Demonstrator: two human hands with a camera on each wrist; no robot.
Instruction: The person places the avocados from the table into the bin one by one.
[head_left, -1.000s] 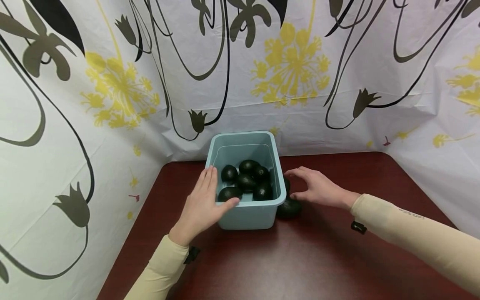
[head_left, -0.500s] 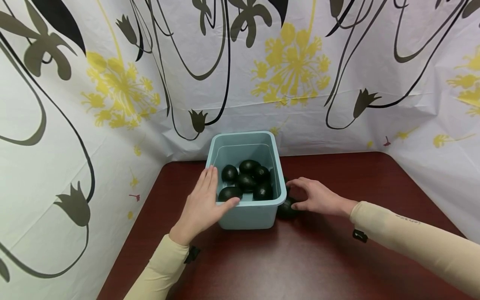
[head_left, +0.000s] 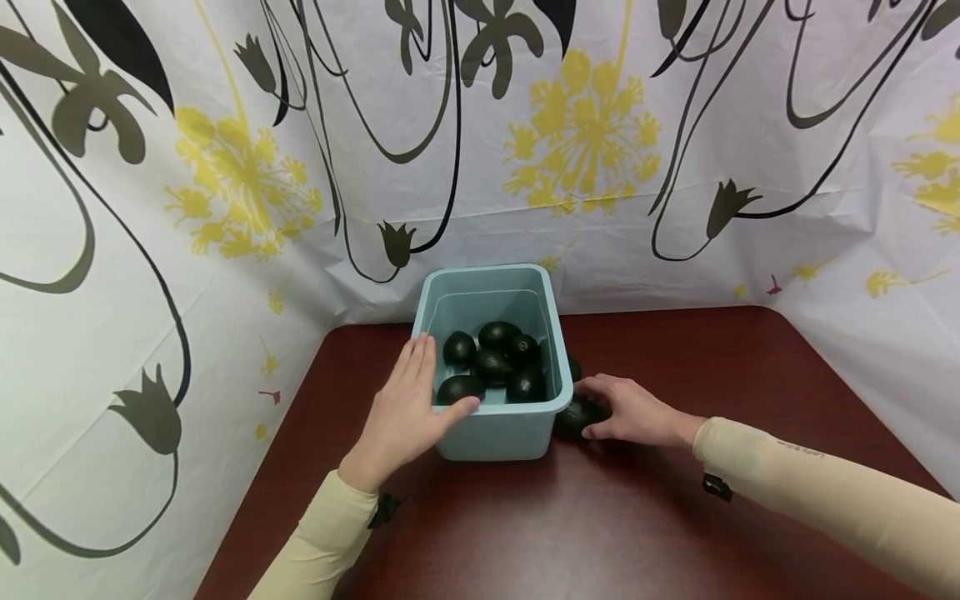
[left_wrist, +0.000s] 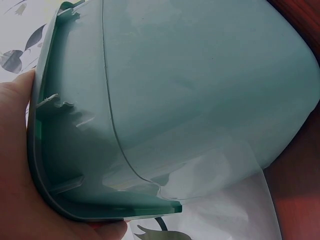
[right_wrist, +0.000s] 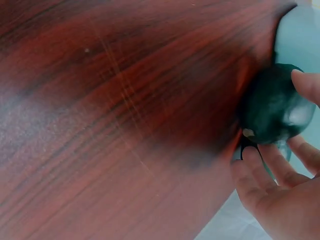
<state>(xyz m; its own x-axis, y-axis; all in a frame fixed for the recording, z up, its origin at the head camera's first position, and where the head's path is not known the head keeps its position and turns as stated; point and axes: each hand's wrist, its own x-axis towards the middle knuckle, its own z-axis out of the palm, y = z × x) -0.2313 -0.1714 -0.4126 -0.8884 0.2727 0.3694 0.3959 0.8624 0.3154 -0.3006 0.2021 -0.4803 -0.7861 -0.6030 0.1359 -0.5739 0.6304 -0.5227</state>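
Note:
In the head view my left hand (head_left: 401,417) rests on the near left corner of a light blue plastic bin (head_left: 491,435). Its fingers lie straight along the left rim, and the thumb reaches over the front rim. Several dark green avocados (head_left: 492,367) lie inside the bin. Against the bin's right side, my right hand (head_left: 633,410) has thumb and fingers around an avocado (head_left: 576,417) on the table. The right wrist view shows the thumb on one side of that avocado (right_wrist: 275,102) and fingertips on the other. Behind it, another avocado (head_left: 574,367) is partly hidden by the bin.
The bin stands on a dark red-brown wooden table (head_left: 495,533), near its back edge. A white cloth (head_left: 480,192) with grey and yellow flower prints hangs behind and along both sides of the table.
My right hand has moved towards me from the rear avocado to the nearer one and now has its fingers around it. The left hand and the bin have stayed in place.

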